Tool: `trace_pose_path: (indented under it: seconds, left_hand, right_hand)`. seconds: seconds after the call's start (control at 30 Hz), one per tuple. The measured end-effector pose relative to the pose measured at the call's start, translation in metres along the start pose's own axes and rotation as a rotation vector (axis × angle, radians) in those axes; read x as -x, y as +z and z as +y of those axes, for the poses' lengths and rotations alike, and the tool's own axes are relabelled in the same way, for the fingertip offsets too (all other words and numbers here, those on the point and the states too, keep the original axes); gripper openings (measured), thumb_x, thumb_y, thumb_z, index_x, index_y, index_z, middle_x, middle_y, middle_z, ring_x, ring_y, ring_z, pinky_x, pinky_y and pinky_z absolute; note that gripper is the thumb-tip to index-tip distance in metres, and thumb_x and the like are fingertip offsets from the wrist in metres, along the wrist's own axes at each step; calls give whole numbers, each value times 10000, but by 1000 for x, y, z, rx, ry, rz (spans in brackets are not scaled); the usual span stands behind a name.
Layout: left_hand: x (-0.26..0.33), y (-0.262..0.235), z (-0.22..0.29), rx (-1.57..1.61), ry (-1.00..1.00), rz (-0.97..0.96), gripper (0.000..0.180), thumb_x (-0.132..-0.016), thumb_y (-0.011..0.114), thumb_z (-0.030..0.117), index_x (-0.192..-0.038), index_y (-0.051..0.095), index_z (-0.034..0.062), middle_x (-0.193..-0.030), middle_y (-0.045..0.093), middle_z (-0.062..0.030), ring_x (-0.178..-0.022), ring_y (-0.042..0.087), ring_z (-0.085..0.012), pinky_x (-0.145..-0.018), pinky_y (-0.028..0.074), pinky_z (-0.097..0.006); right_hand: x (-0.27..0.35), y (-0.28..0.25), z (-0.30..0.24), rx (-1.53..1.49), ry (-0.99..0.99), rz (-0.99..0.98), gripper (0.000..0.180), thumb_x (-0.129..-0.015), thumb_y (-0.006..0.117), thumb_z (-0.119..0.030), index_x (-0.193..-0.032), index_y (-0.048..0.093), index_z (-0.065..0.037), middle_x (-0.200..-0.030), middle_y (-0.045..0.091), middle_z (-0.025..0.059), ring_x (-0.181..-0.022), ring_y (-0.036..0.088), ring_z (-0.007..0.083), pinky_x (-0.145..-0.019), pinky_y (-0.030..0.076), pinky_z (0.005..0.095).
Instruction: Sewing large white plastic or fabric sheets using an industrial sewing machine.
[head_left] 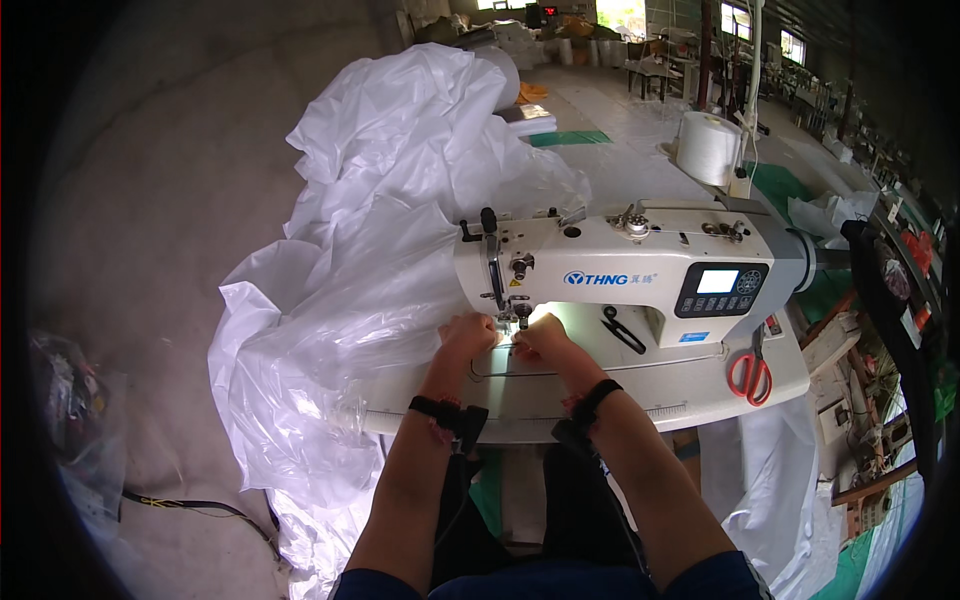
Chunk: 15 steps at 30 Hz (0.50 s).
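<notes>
Both my hands are close together at the needle area of a white sewing machine [600, 262]. My left hand [468, 334] is left of the presser foot [508, 324], with its fingers curled in at the edge of shiny white plastic sheeting [350, 300]. Just right of the needle, my right hand [541, 336] has its fingertips pressed together low over the machine bed. Whatever lies between the fingers of either hand is too small or hidden to make out. The sheeting spreads in a big crumpled heap over the table's left side and hangs down to the floor.
Black thread snips [624, 330] lie under the machine arm. Red-handled scissors [750, 377] rest at the table's right end. A large white thread cone [708, 148] stands behind the machine. Cables [205, 506] run along the floor at left, and a cluttered rack [890, 290] stands at right.
</notes>
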<state>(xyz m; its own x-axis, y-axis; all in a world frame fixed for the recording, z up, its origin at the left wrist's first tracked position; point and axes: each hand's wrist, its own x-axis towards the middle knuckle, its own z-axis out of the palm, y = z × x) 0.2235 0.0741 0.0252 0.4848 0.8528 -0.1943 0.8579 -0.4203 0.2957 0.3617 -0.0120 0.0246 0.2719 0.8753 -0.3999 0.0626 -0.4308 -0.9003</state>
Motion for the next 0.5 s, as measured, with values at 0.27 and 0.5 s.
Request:
trace_pose_path:
  seconds: [0.27,0.5]
  left_hand:
    - [1,0,3,53,-6,64,264,-697,695,415,-812,694,178,-936,652,-34,-1003,567,-262,-849,397,-439]
    - [8,-4,5,83,1,57,309,-690,717,437,-798,689,149,-935,654,-47,-1002,569,-265,-841,407,-425]
  right_hand:
    - [-11,-1,19,-111,-90,31,137,-788,588,-69,-706,597,40,-663,650,146,-497,629,211,-408,506,321]
    - [-2,0,31,-98,-269,142,169,-778,492,-56,-645,558,23,-568,611,139,-480,633,219,-441,507,330]
